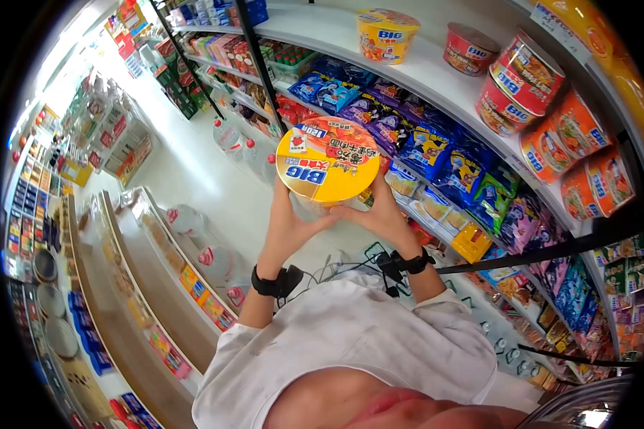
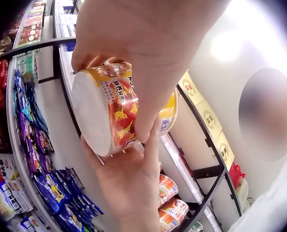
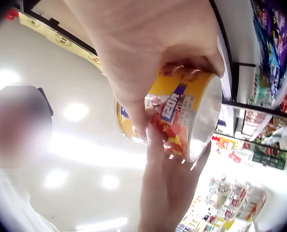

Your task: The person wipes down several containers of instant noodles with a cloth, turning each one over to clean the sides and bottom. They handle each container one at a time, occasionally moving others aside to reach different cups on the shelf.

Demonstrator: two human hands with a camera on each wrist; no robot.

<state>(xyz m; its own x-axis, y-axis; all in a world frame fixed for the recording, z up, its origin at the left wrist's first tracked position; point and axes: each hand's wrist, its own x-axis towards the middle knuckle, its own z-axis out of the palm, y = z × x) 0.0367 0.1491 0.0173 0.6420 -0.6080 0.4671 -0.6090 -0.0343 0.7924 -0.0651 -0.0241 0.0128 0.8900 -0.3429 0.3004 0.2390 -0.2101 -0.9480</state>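
Observation:
A yellow and red instant noodle tub (image 1: 329, 168) is held up in front of the chest, its printed lid turned toward the head camera. My left hand (image 1: 288, 220) grips one side of it and my right hand (image 1: 381, 214) the other, with the two thumbs close together on the near side. In the left wrist view, the tub's plain white base (image 2: 92, 113) faces away from the body, with fingers curled round the wall. Tomato pictures and a blue 120 mark show on the tub's side (image 3: 170, 113) in the right wrist view.
On the upper shelf (image 1: 436, 75) stand a yellow noodle tub (image 1: 386, 36) and several red and orange ones (image 1: 522, 71). Bagged snacks (image 1: 436, 154) fill the shelf below. Large water bottles (image 1: 229, 136) stand on the floor, and a display rack (image 1: 114, 236) runs along the left.

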